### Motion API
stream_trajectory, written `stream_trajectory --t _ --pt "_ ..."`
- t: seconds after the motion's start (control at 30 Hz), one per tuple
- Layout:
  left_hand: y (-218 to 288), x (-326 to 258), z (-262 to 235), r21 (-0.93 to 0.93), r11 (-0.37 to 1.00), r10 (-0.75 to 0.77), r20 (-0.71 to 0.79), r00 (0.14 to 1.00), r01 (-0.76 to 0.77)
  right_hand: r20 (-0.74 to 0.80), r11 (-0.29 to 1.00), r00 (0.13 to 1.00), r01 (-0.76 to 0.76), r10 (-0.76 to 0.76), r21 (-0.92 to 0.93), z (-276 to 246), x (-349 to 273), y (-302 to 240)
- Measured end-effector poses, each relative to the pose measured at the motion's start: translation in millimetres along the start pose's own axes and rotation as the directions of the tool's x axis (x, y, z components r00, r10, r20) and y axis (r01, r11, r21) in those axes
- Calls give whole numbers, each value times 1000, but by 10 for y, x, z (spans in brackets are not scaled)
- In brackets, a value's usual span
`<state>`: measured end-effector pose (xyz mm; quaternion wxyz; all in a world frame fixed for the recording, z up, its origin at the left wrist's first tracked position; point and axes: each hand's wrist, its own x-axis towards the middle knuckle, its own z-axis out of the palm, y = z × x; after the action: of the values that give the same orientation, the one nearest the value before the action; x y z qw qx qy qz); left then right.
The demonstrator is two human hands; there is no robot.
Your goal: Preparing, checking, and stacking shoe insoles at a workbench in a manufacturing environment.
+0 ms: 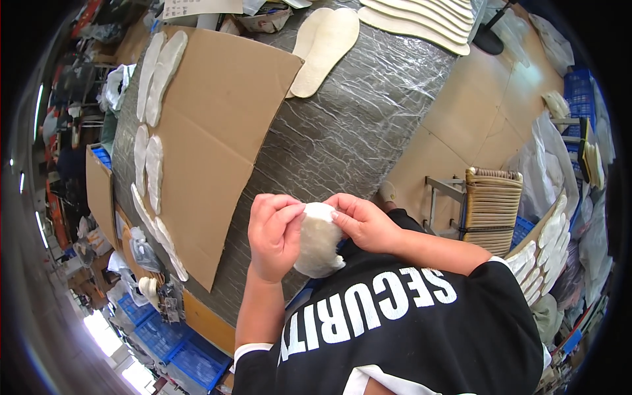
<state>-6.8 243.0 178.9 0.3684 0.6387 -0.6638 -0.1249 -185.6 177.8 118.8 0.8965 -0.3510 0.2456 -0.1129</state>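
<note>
Pinching, both hands, in front of the chest: one pale fleecy piece (316,245), set between the hands, its body hanging below the fingertips.

Left hand (271,236): fingers curled, thumb and fingertips brought together at the piece's upper left edge.

Right hand (361,222): thumb on the upper right edge, fingers bent; a narrow pinch. How firmly either presses, I cannot tell from where I stand.

Below the hands: black shirt (401,329), close under the hanging pile.

Ahead of the hands: film-covered table (349,125); farther off, a pair of cream insoles (329,52).

Left of the left hand: brown cardboard sheet (210,125), with a row of white fleecy strips (155,171) along its far left edge.

Right of the right hand: woven stool (492,207).

Hazards, in my judgement:
1. Dropping. Both holds sit at the top edge only; one slack thumb could send the piece to the lap or floor.
2. Tearing. An uneven pull between the hands could strain that edge; the lower right rim looks ragged.
3. Shedding. Loose fibres, rubbed free, could cling to the shirt.
4. Knocking. The cardboard's near corner lies beside the left forearm; a leftward sweep could shove the sheet and disorder the row.
</note>
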Motion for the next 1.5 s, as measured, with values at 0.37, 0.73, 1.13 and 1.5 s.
stream_trajectory --t 0.37,0.73,1.13,1.5 --pt "125 264 -22 166 983 27 307 951 -81 34 990 997 79 -75 -117 -49 -22 39" --pt "103 238 67 126 986 64 326 943 -110 44 985 997 68 -62 -158 -75 -34 38" --pt "-101 85 270 -111 992 -26 262 965 56 36 930 986 168 -165 -326 -167 -33 -78" --pt "-488 -709 493 -820 142 -617 364 698 554 82 864 994 105 -73 -493 -200 709 -440"
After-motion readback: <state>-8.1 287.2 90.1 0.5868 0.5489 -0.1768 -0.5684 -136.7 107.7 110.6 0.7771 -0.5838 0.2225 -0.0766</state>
